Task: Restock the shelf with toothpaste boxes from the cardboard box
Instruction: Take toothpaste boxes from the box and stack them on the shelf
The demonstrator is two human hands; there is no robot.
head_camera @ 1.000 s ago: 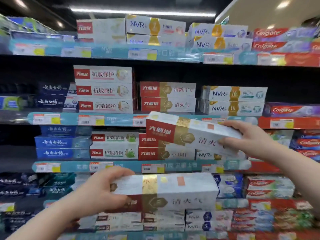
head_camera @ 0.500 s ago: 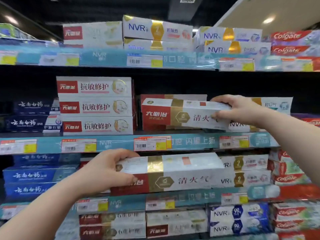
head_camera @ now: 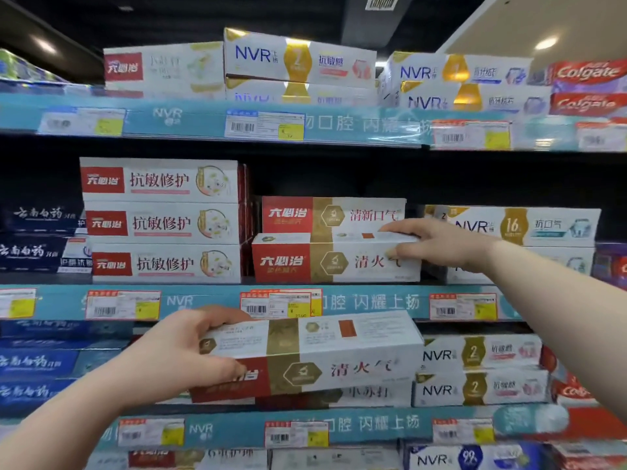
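My right hand is gripping the right end of a box, which is sitting on the shelf between the red-and-white stack and the NVR boxes. My left hand is gripping a second box, holding it in front of the lower shelf

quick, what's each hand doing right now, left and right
Left hand: closed on a toothpaste box, held in front of the shelves.
Right hand: grip on the front box resting on the middle shelf.
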